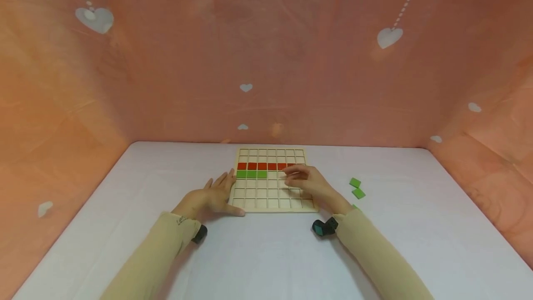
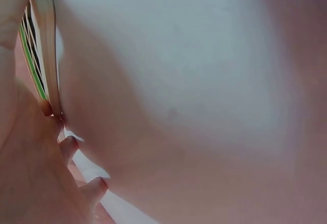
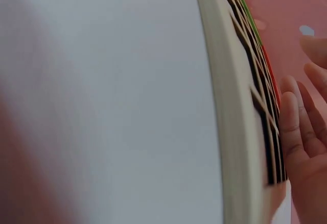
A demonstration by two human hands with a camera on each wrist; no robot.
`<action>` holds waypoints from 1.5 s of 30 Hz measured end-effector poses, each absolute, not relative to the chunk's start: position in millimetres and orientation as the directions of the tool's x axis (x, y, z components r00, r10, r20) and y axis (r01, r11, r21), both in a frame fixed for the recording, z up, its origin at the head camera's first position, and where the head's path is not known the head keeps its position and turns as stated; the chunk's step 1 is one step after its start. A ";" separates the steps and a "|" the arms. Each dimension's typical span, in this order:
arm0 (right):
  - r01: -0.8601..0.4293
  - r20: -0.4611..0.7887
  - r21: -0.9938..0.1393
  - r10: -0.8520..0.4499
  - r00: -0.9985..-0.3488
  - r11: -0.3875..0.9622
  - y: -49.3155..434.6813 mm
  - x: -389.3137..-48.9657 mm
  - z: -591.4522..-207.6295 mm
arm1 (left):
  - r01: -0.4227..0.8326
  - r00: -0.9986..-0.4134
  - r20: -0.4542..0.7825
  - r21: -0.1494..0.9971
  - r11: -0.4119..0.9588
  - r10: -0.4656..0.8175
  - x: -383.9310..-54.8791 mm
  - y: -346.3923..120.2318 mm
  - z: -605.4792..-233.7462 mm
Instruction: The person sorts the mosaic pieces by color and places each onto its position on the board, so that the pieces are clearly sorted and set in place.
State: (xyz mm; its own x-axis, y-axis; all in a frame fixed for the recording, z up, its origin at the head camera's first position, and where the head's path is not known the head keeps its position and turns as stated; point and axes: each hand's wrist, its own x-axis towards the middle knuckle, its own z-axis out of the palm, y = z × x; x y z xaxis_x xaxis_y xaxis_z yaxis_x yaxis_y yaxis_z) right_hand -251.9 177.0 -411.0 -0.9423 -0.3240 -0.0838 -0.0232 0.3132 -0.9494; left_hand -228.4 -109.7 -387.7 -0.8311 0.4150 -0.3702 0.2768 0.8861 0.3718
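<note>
A pale wooden grid board point(image 1: 255, 200) lies on the white table. Red square tiles point(image 1: 262, 166) run along one of its rows, the right end partly behind my right hand. Three green tiles point(image 1: 251, 174) fill the left of the row just below. My left hand point(image 1: 214, 196) rests at the board's left edge, fingers spread and thumb at the near left corner. Over the board's right half hovers my right hand point(image 1: 310, 182), fingers loosely bent near the red row's end, with no tile showing between them. The right wrist view shows its fingers point(image 3: 290, 117) relaxed beside the frame.
Two loose green tiles point(image 1: 358, 193) lie right of the board, and a bit of another green piece point(image 1: 355, 206) peeks out by the right wrist. Pink-orange cloth point(image 1: 266, 59) with white hearts closes off the table's back and sides. Each wrist wears a black device point(image 1: 325, 227).
</note>
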 end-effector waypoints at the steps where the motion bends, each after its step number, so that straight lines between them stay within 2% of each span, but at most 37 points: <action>1: -0.031 -0.077 -0.950 -0.329 -0.941 0.311 178.9 -252.2 -411.4 | 0.276 -0.831 -0.374 0.367 0.888 0.412 -228.4 -109.8 -387.9; 6: -0.069 -0.056 -0.928 -0.320 -0.946 0.366 186.5 -253.4 -410.8 | 0.281 -0.833 -0.369 0.359 0.890 0.412 -229.3 -109.9 -389.3; 13: -0.028 -0.089 -0.914 -0.269 -0.959 0.405 193.0 -252.6 -408.3 | 0.278 -0.839 -0.363 0.355 0.893 0.406 -229.4 -108.7 -389.4; 20: -0.106 -0.034 -0.894 -0.301 -0.953 0.435 203.0 -251.5 -407.9 | 0.279 -0.837 -0.369 0.346 0.896 0.403 -231.3 -109.0 -392.9; 29: -0.110 -0.032 -0.870 -0.278 -0.960 0.480 213.6 -250.3 -405.9 | 0.297 -0.839 -0.356 0.333 0.895 0.411 -236.1 -112.5 -401.3; 38: -0.145 0.015 -0.863 -0.262 -0.965 0.484 228.9 -249.4 -403.3 | 0.291 -0.838 -0.355 0.353 0.889 0.415 -230.3 -109.0 -391.5; 45: -0.137 0.012 -0.872 -0.258 -0.966 0.470 238.8 -248.2 -403.2 | 0.297 -0.837 -0.357 0.339 0.893 0.414 -235.3 -111.8 -402.0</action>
